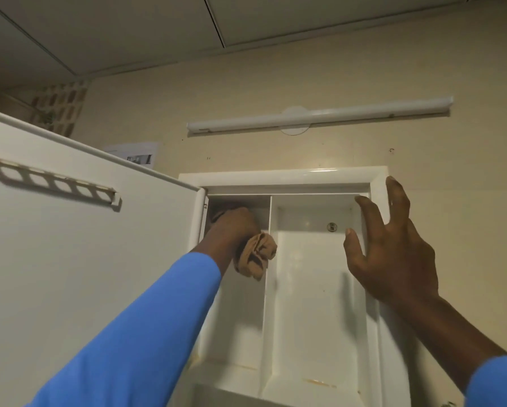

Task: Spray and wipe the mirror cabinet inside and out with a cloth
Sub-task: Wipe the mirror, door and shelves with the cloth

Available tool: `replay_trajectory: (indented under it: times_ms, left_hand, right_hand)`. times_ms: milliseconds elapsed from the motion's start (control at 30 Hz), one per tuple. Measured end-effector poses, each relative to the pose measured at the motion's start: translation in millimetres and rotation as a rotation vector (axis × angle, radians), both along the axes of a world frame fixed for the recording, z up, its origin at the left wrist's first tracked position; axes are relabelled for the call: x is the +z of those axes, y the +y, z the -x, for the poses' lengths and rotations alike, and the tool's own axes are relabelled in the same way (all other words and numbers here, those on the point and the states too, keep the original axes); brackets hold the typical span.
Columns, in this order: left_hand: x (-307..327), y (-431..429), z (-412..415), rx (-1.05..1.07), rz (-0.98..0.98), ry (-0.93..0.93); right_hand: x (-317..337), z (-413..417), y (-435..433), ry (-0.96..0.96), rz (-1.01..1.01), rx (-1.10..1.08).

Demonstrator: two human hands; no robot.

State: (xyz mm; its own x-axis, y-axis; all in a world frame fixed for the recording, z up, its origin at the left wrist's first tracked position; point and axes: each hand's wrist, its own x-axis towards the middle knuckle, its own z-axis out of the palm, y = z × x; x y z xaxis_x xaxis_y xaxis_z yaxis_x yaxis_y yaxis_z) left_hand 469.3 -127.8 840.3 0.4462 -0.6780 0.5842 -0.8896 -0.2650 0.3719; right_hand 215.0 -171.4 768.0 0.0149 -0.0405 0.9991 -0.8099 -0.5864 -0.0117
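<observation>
Left hand [231,227] grips cloth [256,254], narrow cabinet bay [237,318] (right hand [393,259] splayed at frame edge)

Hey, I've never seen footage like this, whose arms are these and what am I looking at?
No machine here. A person wears a camera on the head, so you see their own arms in blue sleeves reaching forward. Ahead is a white wall cabinet, its door swung open to the left. The left hand has a tan cloth in its grip, up inside the narrow left compartment. The right hand is open, fingers spread, by the cabinet's right edge; whether it touches, I cannot tell. The wide right compartment shows brownish stains near the bottom. A tube light hangs above.
</observation>
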Motion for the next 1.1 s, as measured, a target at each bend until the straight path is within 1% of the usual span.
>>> replay_trajectory:
  times_ms: [67,133,200,300,367,433,467,533,600,633,700,767,800,833,900,967,1100]
  left_hand:
    - [11.4,-0.8,5.5,0.08,-0.18,-0.165]
    - [16.3,-6.4,6.2,0.154,-0.304,-0.263]
    - [15.3,-4.2,9.1,0.234,-0.372,-0.345]
    - [14.9,6.8,24.9,0.369,-0.422,-0.471]
    - [12.8,13.1,39.6,0.487,-0.584,-0.565]
    - [5.5,17.6,43.9,0.63,-0.782,-0.758]
    - [1.9,19.5,40.7,0.701,-0.848,-0.879]
    - [-7.1,25.0,25.8,0.806,-0.905,-1.111]
    - [-12.0,29.0,13.9,0.834,-0.897,-1.317]
    - [-14.4,29.3,9.9,0.845,-0.902,-1.398]
    - [-15.9,28.5,6.8,0.816,-0.872,-1.476]
    - [-11.0,31.0,4.8,0.735,-0.849,-1.473]
    - [-7.2,33.1,4.7,0.687,-0.854,-1.452]
    - [-6.2,35.3,1.1,0.612,-0.828,-1.388]
    - [-4.5,42.6,-0.2,0.474,-0.798,-1.351]
    - [-4.8,50.2,1.3,0.484,-0.752,-1.156]
    - [-5.6,56.1,4.8,0.455,-0.624,-0.955]
  right_hand:
    - [0.9,1.6,-0.5,-0.006,-0.005,-0.004]
    - [1.6,2.2,-0.2,-0.004,-0.012,-0.006]
    - [1.4,3.5,-0.1,0.001,-0.011,-0.014]
    - [-0.8,5.4,0.8,-0.002,-0.009,-0.009]
    - [-1.5,5.4,0.3,-0.013,-0.014,0.018]
    - [-2.0,5.1,-0.5,-0.024,-0.024,0.049]
    - [-1.9,4.9,-0.6,-0.031,-0.026,0.057]
    - [-3.3,4.3,-0.8,-0.034,-0.032,0.072]
    - [-2.5,6.2,-0.4,-0.041,-0.036,0.077]
    - [-2.2,7.3,0.3,-0.043,-0.042,0.077]
    - [-1.2,7.4,0.7,-0.031,-0.049,0.074]
    - [-1.2,7.9,0.5,-0.016,-0.045,0.073]
    - [-1.5,8.1,0.0,-0.012,-0.048,0.08]
    - [-1.6,8.3,-0.2,-0.009,-0.052,0.091]
    - [-1.4,9.4,-1.5,-0.005,-0.058,0.113]
    - [-1.3,10.2,-2.7,-0.002,-0.057,0.124]
    - [-0.5,10.4,-5.2,0.01,-0.048,0.158]
